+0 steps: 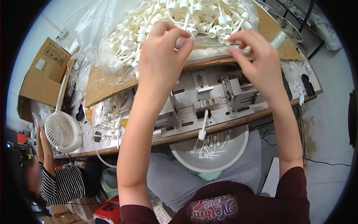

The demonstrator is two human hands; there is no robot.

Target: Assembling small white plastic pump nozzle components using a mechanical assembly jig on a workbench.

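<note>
A big heap of white plastic sticks with cup-shaped ends (pixel 143 37) lies on a clear plastic bag over cardboard. My left hand (pixel 160 56) is over the heap's front edge, thumb and forefinger closed around a white plastic piece, mostly hidden by the fingers. To its right, my right hand (pixel 259 59) has its thumb and curled forefinger apart, fingertips beside the nearest cups. Below both hands sits a metal clamping fixture (pixel 218 93) with two side blocks. One white stick with a cup end (pixel 204 125) hangs tilted over the table's front edge, above the basket.
A pale perforated basket (pixel 238 149) with several white parts rests at my lap. At left are a white fan (pixel 63 130), an open cardboard box (pixel 44 76) and loose white parts (pixel 112 130). Another person in a striped shirt (pixel 65 183) sits at lower left.
</note>
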